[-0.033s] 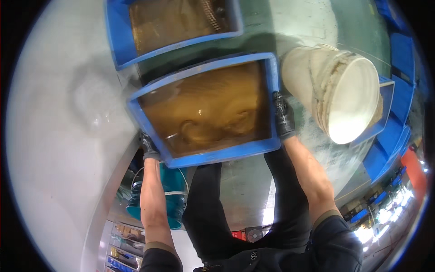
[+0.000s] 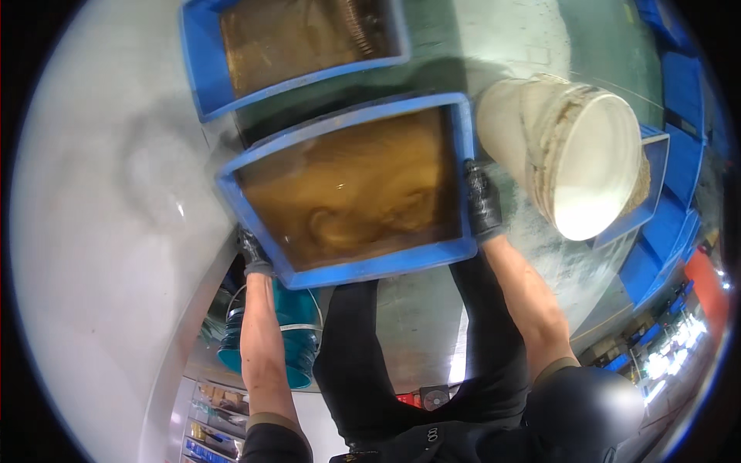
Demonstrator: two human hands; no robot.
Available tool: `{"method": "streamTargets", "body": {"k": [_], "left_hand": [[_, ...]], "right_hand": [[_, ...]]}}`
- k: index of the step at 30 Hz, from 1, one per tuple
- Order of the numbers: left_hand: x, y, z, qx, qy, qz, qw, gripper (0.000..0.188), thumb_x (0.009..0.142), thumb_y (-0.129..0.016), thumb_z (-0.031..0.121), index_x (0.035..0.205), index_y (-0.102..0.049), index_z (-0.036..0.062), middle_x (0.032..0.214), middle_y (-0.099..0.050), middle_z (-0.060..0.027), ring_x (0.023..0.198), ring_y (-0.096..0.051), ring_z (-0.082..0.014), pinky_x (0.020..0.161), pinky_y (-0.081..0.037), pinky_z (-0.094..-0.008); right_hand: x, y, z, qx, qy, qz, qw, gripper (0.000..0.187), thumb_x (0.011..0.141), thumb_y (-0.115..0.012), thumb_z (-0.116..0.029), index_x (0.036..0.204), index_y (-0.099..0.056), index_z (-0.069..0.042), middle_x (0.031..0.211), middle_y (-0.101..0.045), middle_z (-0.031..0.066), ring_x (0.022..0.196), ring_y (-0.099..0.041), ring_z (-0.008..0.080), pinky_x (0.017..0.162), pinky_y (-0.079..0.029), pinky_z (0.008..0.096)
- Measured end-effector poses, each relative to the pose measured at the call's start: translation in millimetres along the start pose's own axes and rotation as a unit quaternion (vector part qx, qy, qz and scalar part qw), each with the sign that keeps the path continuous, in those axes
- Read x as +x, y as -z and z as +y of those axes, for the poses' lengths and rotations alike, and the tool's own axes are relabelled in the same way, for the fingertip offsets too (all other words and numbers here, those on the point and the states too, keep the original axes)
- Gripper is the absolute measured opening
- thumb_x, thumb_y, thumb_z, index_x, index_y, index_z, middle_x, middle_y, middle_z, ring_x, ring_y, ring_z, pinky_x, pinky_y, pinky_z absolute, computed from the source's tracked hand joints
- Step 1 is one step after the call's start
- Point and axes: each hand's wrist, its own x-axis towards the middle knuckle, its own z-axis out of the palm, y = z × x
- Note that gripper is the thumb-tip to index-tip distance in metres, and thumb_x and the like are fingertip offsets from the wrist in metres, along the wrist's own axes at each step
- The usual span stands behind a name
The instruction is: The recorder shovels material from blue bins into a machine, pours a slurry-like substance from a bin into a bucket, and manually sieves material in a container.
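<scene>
A blue plastic tub (image 2: 378, 267) of brown, murky liquid (image 2: 347, 181) is in front of me, tilted slightly in the view. In a black glove, my left hand (image 2: 254, 251) is closed on the tub's left side near the front corner. My right hand (image 2: 483, 202), also gloved in black, grips the right side wall. The fingers of both hands are partly hidden by the tub. Swirls show on the liquid's surface, and whatever lies at the bottom cannot be made out.
Beyond stands a second blue tub (image 2: 324, 76) with brown liquid and a ribbed piece. A dirty white bucket (image 2: 513, 119) is at right, near a blue tray (image 2: 656, 181) and blue bins (image 2: 683, 166). A teal bucket (image 2: 297, 366) sits by my left forearm; a pale surface (image 2: 85, 231) spans the left.
A blurred, dark round shape with a bright spot now covers part of my right sleeve. Both hands keep their grip on the tub.
</scene>
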Motion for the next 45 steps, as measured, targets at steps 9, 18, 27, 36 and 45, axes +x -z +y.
{"method": "streamTargets", "body": {"k": [9,18,27,36,45], "left_hand": [[-99,36,68,0.133,-0.089,-0.074,0.984,0.039,0.101,-0.043,0.030,0.131,-0.048,0.0045,0.119,-0.056,-0.0063,0.105,-0.054,-0.0185,0.091,-0.046,-0.0316],[-224,34,158,0.013,-0.050,-0.109,0.993,0.037,0.102,-0.040,0.029,0.131,-0.047,0.0061,0.119,-0.054,-0.0049,0.105,-0.052,-0.0164,0.090,-0.044,-0.0286],[-313,-32,215,0.002,0.009,-0.199,0.980,0.034,0.101,-0.042,0.034,0.123,-0.051,0.0093,0.109,-0.056,-0.0040,0.097,-0.053,-0.0169,0.083,-0.045,-0.0297],[-360,-87,203,0.042,0.029,-0.205,0.977,0.039,0.104,-0.033,0.031,0.135,-0.043,0.0101,0.124,-0.053,-0.0062,0.108,-0.050,-0.0184,0.095,-0.040,-0.0269],[-394,-146,197,0.116,0.017,-0.140,0.983,0.038,0.102,-0.038,0.034,0.130,-0.048,0.0107,0.112,-0.058,-0.0060,0.097,-0.055,-0.0178,0.084,-0.046,-0.0271]], "right_hand": [[-77,97,-101,-0.128,0.091,0.006,0.988,0.034,0.099,-0.045,-0.020,0.125,-0.055,0.002,0.115,-0.062,0.0145,0.102,-0.059,0.0209,0.089,-0.047,0.0325],[-150,205,-176,0.028,-0.004,0.041,0.999,0.028,0.097,-0.044,-0.017,0.108,-0.060,0.003,0.099,-0.065,0.0185,0.092,-0.061,0.0234,0.082,-0.048,0.0339],[-199,297,-250,0.173,-0.098,0.063,0.978,0.021,0.090,-0.047,-0.010,0.101,-0.060,0.002,0.093,-0.064,0.0179,0.086,-0.060,0.0253,0.079,-0.048,0.0353],[-202,336,-197,0.165,-0.109,0.067,0.978,0.026,0.093,-0.047,-0.014,0.109,-0.061,0.002,0.100,-0.067,0.0153,0.095,-0.060,0.0217,0.086,-0.046,0.0334],[-186,348,-145,0.140,-0.087,0.059,0.985,0.030,0.094,-0.045,-0.012,0.116,-0.059,0.002,0.113,-0.063,0.0188,0.104,-0.059,0.0253,0.091,-0.046,0.0353]]}}
